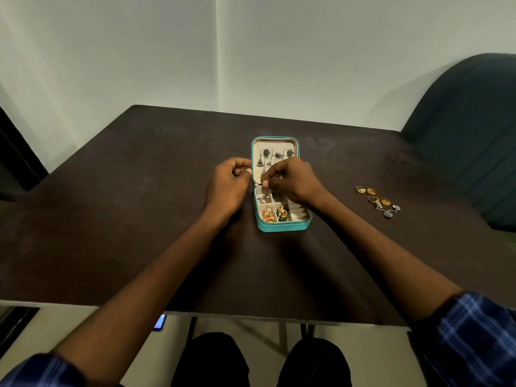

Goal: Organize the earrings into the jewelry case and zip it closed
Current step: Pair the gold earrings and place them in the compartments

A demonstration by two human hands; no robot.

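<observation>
On the dark counter [139, 219] the open jewelry case [282, 227] lies lengthwise ahead, both pinched-narrow hands at its hinge, right hand [290, 180] nearer the loose earrings [378, 201] to its right, left hand [229, 185] bracing the lid; contents of either pinch unclear.

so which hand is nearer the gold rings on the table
Right. The right hand is over the case, left of the rings; the left hand is beyond the case's far side.

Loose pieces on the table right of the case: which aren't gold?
The silver earrings, nearest the person at the bottom of the group. The four pieces above them, the gold earrings, are all yellow.
</observation>
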